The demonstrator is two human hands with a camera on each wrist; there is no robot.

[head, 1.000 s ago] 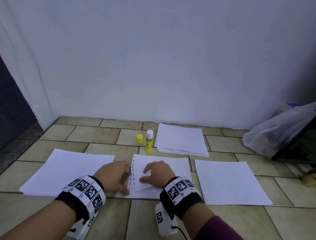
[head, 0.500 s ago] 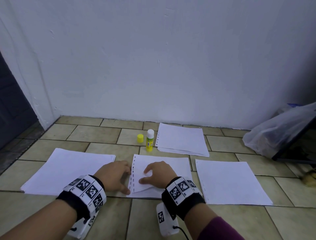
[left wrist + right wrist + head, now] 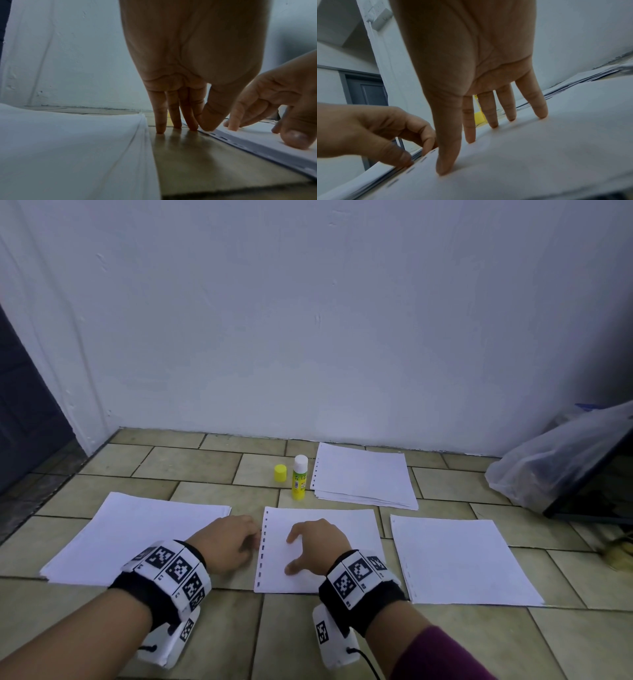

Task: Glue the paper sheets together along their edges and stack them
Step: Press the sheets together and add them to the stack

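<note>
Right hand [image 3: 317, 546] spread flat on middle sheets [image 3: 352, 529], left hand [image 3: 227, 542] fingertips at punched edge, bare tile between stacks.

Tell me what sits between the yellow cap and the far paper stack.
The uncapped glue stick stands upright between the yellow cap and the far paper stack; the head view shows it.

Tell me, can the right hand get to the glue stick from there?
Probably yes. The right hand rests on the middle paper, and the glue stick stands just beyond it with nothing between.
</note>
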